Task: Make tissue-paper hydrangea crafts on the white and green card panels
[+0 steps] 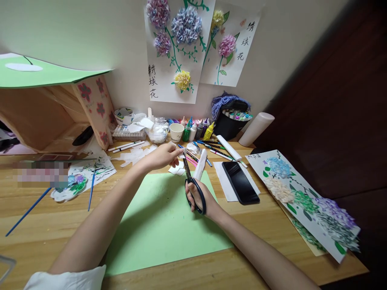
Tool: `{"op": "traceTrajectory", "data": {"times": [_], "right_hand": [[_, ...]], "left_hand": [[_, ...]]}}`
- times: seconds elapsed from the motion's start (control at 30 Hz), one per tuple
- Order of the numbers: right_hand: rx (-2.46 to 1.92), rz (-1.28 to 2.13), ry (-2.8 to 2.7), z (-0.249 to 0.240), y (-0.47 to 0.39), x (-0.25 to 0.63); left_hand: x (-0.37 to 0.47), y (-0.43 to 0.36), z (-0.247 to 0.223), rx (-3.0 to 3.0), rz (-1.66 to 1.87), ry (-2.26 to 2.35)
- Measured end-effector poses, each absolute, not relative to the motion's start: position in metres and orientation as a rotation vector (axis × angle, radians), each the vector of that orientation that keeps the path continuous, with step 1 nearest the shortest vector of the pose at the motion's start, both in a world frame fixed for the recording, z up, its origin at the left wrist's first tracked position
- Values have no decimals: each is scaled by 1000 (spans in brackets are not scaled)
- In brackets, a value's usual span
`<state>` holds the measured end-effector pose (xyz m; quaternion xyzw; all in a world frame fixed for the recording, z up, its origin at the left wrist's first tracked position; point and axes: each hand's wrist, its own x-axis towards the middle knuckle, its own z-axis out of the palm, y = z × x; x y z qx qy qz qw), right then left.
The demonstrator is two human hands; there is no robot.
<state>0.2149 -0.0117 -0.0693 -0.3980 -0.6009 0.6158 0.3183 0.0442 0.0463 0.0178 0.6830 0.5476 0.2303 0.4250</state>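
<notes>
Scissors (pixel 189 176) hang above the green sheet (pixel 169 229), with the right hand (pixel 197 194) closing its grip around the handles (pixel 204 198), so the blades (pixel 186 165) meet a small white piece (pixel 184 151) that the left hand (pixel 163 155) seems to pinch.

A loose white short sleeve (pixel 65 278) shows at the lower left, its wide, plain hem standing a little away from the left arm (pixel 105 215) in soft folds. Below that hem the arm is bare and slim, tapering to a narrow wrist and the bare left hand (pixel 161 156). The right arm (pixel 256 251) is equally slender and uncovered down to the bare right hand (pixel 209 202).
</notes>
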Motion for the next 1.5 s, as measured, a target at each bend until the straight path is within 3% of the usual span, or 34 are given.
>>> {"op": "traceTrajectory", "data": {"times": [0.37, 0.8, 1.5], "right_hand": [[-1040, 1756, -1485, -72, -13, 213], [-1044, 1588, -1526, -66, -16, 211], [-1018, 1638, -1602, -71, -16, 217]], "left_hand": [[45, 43, 21, 1806, 497, 1271], [44, 43, 23, 1851, 526, 1243], [38, 42, 21, 1803, 441, 1190]]}}
